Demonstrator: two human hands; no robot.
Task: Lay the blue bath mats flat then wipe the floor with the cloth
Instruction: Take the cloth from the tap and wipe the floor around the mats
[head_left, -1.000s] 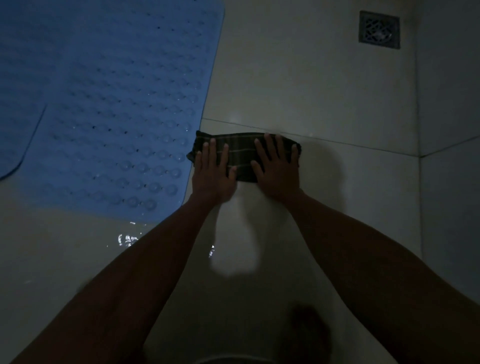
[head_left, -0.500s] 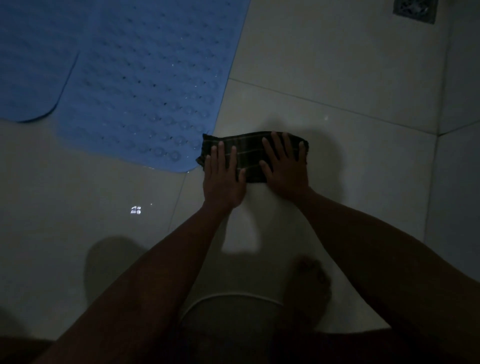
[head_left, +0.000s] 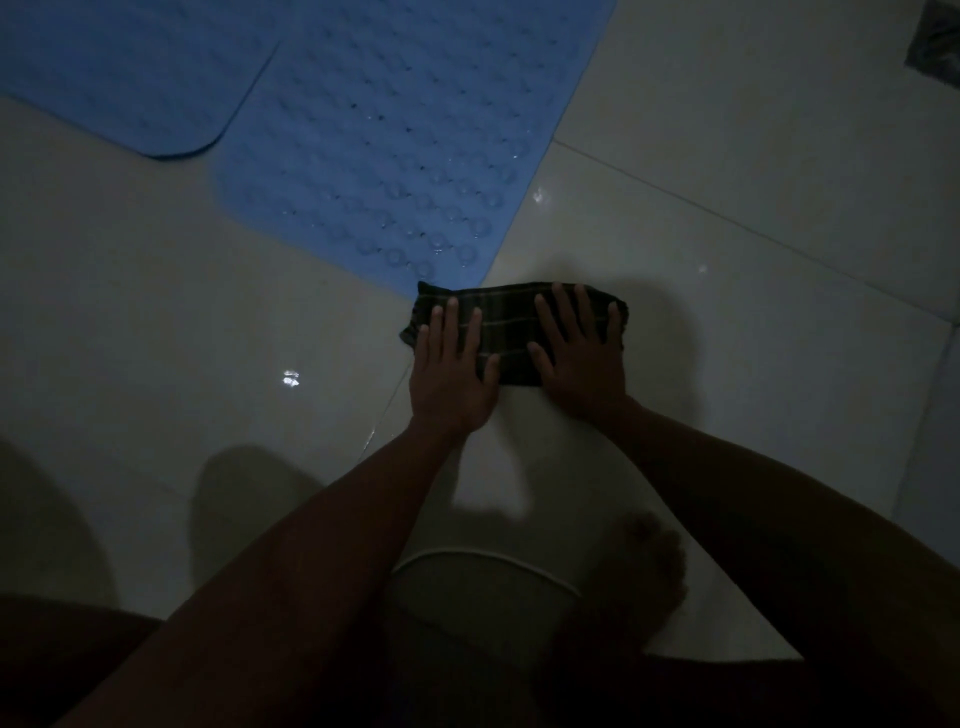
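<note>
A folded dark checked cloth (head_left: 511, 317) lies on the pale tiled floor (head_left: 727, 322), just below the corner of a blue bath mat (head_left: 395, 140) studded with suction cups. A second blue bath mat (head_left: 119, 67) lies flat at the top left, its edge beside the first. My left hand (head_left: 452, 374) presses on the cloth's left half with straight, spread fingers. On the right half my right hand (head_left: 582, 358) presses flat in the same way. The room is dim.
A metal floor drain (head_left: 937, 44) sits at the top right corner. Tile joints run across the floor to the right. My bare foot (head_left: 649, 566) stands on the floor below my right forearm. Small wet glints show on the tiles near the mat.
Both hands have pulled the cloth back toward me along the floor, past the near corner of the mat. The drain has slid to the upper right edge of view.
</note>
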